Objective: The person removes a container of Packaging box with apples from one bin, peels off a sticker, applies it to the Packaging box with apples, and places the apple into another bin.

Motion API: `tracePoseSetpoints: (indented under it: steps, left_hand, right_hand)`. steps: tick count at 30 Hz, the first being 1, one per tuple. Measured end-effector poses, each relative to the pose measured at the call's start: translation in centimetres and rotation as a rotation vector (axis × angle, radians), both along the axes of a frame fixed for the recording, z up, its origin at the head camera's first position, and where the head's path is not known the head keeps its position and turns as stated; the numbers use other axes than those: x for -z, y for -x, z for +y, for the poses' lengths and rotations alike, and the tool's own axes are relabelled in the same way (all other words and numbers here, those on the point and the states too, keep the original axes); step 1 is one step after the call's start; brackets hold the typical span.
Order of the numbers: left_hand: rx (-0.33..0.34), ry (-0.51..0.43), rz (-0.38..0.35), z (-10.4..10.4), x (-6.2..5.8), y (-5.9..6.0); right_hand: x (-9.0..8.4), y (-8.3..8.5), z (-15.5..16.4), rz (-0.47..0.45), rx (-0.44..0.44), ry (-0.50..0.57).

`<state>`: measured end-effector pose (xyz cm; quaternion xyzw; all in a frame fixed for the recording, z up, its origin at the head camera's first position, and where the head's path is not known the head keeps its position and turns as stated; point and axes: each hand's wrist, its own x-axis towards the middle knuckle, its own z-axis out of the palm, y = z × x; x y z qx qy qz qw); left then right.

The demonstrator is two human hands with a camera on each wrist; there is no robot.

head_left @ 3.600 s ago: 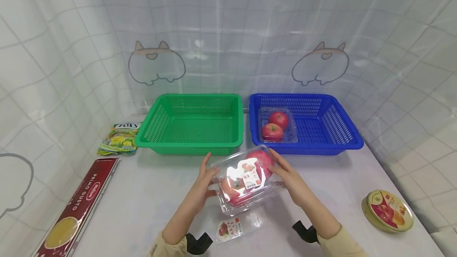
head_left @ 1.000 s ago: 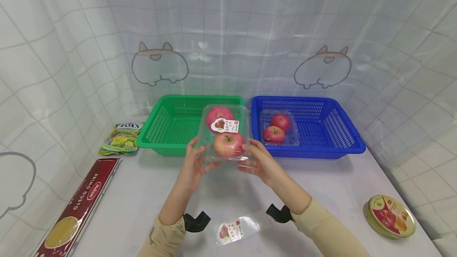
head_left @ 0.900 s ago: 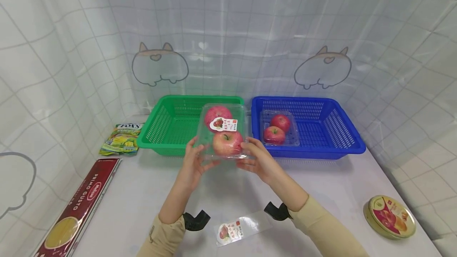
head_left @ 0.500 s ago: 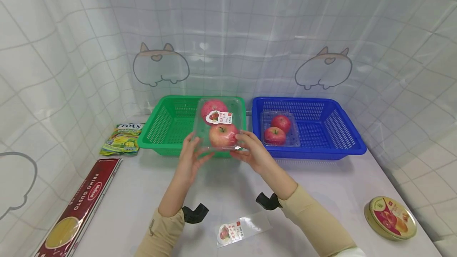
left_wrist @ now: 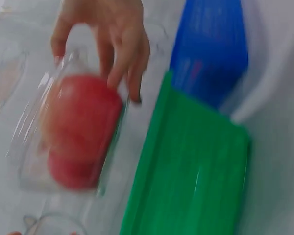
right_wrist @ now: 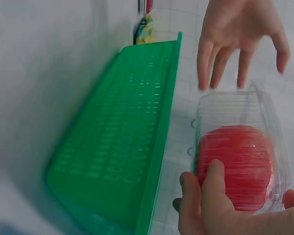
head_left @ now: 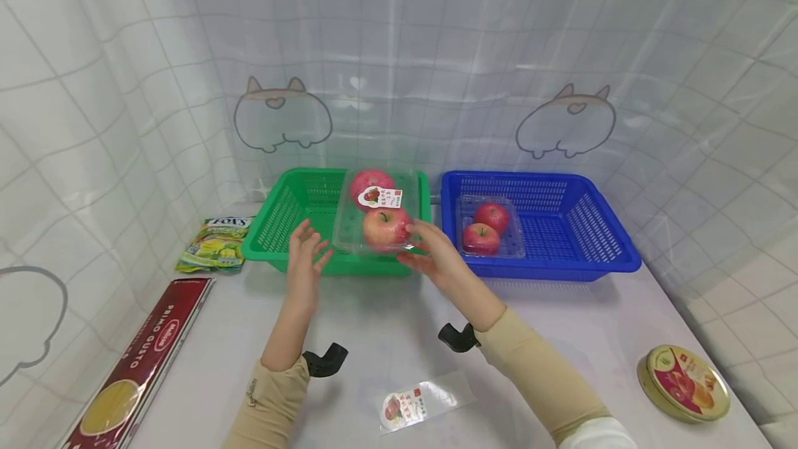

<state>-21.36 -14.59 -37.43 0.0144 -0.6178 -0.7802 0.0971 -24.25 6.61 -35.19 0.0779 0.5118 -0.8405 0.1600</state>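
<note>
Head view: right hand (head_left: 430, 255) curled round the near right corner of the clear apple box (head_left: 377, 219), held above the front rim of the green basket (head_left: 277, 227). Left hand (head_left: 304, 263) open, fingers spread, just beside the box and apart from it. Second apple pack (head_left: 488, 226) inside the blue basket (head_left: 598, 231). Loose label sleeve (head_left: 420, 400) on the tabletop (head_left: 374, 324).

Left wrist view, blurred: right hand (left_wrist: 105, 41) gripping the box (left_wrist: 71, 132) beside the green basket (left_wrist: 186, 171).

Right wrist view: thumb and fingers (right_wrist: 208, 196) clasped on the box (right_wrist: 237, 156); left hand (right_wrist: 240, 36) open beyond it, not touching.
</note>
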Motion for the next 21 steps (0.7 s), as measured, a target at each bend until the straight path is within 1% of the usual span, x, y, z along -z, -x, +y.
tracePoseSetpoints:
  steps: [3,6,8,10,12,14,17,19,21]
  left_hand:
    - [-0.121,0.139,0.028,-1.8,0.3,0.2]
    - [-0.250,0.275,0.029,-3.5,0.8,0.6]
    - [-0.333,0.357,0.020,-4.5,1.5,0.9]
    - [-0.409,0.434,-0.007,-5.4,2.2,1.2]
    - [-0.459,0.488,-0.054,-6.1,3.0,1.5]
    - [-0.477,0.517,-0.113,-6.6,3.7,1.7]
    - [-0.460,0.511,-0.185,-7.2,4.5,2.0]
    - [-0.438,0.494,-0.213,-7.6,5.0,2.2]
    - [-0.417,0.475,-0.225,-8.0,5.4,2.3]
  right_hand:
    - [-0.1,0.7,-0.2,-0.028,0.027,0.018]
    - [-0.1,1.5,-0.5,-0.051,0.046,0.030]
    - [0.0,2.0,-0.6,-0.061,0.050,0.029]
    - [0.1,2.5,-0.8,-0.071,0.052,0.021]
    - [0.2,2.8,-0.9,-0.089,0.055,0.008]
    - [0.2,3.2,-1.1,-0.109,0.058,-0.009]
    - [0.3,3.7,-1.4,-0.144,0.066,-0.036]
    - [0.4,4.2,-1.5,-0.162,0.074,-0.041]
    - [0.6,4.6,-1.7,-0.172,0.082,-0.034]
